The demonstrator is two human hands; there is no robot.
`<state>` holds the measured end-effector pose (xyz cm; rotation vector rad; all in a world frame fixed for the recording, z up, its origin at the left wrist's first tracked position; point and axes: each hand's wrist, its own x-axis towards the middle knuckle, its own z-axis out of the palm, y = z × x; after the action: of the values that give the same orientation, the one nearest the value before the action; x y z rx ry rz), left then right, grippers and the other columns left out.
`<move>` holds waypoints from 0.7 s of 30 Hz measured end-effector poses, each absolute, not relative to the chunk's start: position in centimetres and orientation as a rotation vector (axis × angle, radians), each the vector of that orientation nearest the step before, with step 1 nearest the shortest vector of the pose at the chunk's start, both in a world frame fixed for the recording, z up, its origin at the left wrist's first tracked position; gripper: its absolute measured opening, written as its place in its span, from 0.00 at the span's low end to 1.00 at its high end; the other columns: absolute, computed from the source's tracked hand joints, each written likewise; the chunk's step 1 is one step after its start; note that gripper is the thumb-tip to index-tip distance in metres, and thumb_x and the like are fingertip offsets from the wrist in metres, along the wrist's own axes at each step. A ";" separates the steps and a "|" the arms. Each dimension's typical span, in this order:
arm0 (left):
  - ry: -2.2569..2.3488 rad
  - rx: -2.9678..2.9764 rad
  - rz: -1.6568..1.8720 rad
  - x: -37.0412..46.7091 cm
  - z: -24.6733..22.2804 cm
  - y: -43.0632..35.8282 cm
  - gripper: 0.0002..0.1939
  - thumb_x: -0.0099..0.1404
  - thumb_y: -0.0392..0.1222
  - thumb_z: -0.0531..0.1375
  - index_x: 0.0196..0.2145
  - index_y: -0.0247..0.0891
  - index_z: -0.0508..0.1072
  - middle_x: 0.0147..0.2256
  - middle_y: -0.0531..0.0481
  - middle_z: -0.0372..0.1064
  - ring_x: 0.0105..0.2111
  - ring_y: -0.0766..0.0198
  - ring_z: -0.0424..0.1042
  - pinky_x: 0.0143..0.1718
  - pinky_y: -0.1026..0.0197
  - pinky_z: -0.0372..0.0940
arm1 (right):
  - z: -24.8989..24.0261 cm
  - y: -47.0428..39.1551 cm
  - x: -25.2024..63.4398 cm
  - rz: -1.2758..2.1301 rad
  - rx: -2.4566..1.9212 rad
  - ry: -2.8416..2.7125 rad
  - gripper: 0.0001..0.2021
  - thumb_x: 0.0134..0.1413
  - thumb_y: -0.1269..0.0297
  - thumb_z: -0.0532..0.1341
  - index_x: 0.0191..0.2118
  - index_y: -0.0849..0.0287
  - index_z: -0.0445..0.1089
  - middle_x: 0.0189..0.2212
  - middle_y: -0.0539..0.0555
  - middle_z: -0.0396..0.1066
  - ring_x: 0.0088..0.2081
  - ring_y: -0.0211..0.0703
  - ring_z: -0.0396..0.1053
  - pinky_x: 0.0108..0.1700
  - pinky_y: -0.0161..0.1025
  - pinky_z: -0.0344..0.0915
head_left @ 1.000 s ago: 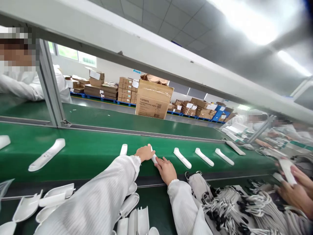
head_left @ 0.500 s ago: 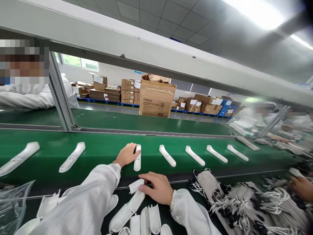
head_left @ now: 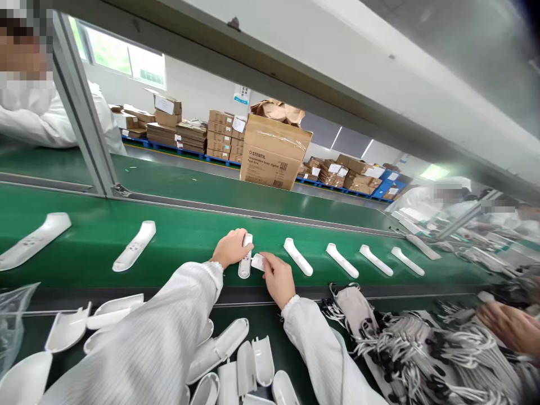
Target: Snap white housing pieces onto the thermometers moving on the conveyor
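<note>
Your two hands meet over a green conveyor belt [head_left: 185, 222] in front of you. Your left hand [head_left: 231, 248] is partly closed around the upper end of a white handset casing [head_left: 244, 265] lying on the belt, thumb across its face. Your right hand [head_left: 277, 275], fingers bent to a pinch, grips a small white cover [head_left: 257, 261] just beside that casing's right edge; whether the two parts touch is hard to tell. More white casings [head_left: 297, 256] lie spaced along the belt, two to the left and four to the right. Nearer you, loose white shells [head_left: 264, 360] are scattered on the dark green tabletop [head_left: 280, 337], with bundles of pale cords [head_left: 392, 351] to their right. At far right is a co-worker's blurred hand [head_left: 508, 325]. Beyond the belt stands a cardboard box [head_left: 274, 160].
</note>
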<state>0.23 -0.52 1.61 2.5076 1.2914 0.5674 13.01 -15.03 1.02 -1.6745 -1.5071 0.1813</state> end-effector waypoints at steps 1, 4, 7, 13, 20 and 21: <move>1.278 2.502 0.590 0.5 1.5 -0.6 0.17 0.65 0.48 0.52 0.50 0.43 0.66 0.49 0.47 0.68 0.49 0.55 0.67 0.50 0.56 0.62 | 0.7 -14.7 13.3 0.090 -1.683 -1.532 0.18 0.65 0.66 0.50 0.50 0.56 0.75 0.36 0.54 0.76 0.30 0.40 0.74 0.36 0.35 0.71; 1.233 2.488 0.656 1.1 1.1 -0.6 0.19 0.65 0.46 0.52 0.53 0.43 0.65 0.51 0.47 0.67 0.51 0.55 0.66 0.50 0.56 0.62 | -0.3 -14.3 13.5 -0.093 -1.757 -1.633 0.21 0.63 0.71 0.50 0.54 0.53 0.74 0.43 0.57 0.74 0.40 0.44 0.75 0.44 0.36 0.72; 1.234 2.454 0.677 1.6 0.7 -0.4 0.14 0.64 0.45 0.52 0.47 0.42 0.67 0.47 0.47 0.69 0.48 0.55 0.67 0.48 0.56 0.62 | -0.9 -14.7 13.5 -0.197 -1.770 -1.736 0.23 0.62 0.74 0.49 0.57 0.52 0.72 0.49 0.58 0.73 0.44 0.45 0.74 0.48 0.38 0.71; 1.280 2.387 0.739 2.9 0.2 -0.4 0.09 0.64 0.43 0.53 0.40 0.40 0.66 0.43 0.46 0.69 0.45 0.55 0.68 0.46 0.57 0.62 | -1.0 -15.0 15.3 -0.341 -1.803 -1.688 0.23 0.64 0.73 0.47 0.59 0.56 0.70 0.51 0.59 0.73 0.49 0.47 0.73 0.52 0.40 0.70; 1.329 2.344 0.806 4.9 -0.5 -0.6 0.07 0.63 0.43 0.54 0.38 0.39 0.66 0.41 0.44 0.69 0.43 0.55 0.68 0.44 0.57 0.61 | -1.3 -15.9 15.5 -0.228 -1.522 -1.981 0.18 0.68 0.63 0.52 0.57 0.55 0.71 0.52 0.60 0.72 0.51 0.46 0.72 0.55 0.40 0.69; 1.329 2.344 0.815 5.2 -0.6 -0.6 0.07 0.63 0.43 0.54 0.37 0.39 0.66 0.40 0.44 0.69 0.43 0.55 0.68 0.43 0.57 0.61 | -1.5 -16.2 15.6 -0.214 -1.494 -1.998 0.17 0.67 0.62 0.54 0.57 0.55 0.72 0.54 0.59 0.71 0.52 0.46 0.72 0.56 0.41 0.68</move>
<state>5.21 -0.63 -0.62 2.3443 1.3288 0.8153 15.63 -16.22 -1.48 -1.4942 -1.9982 -0.2143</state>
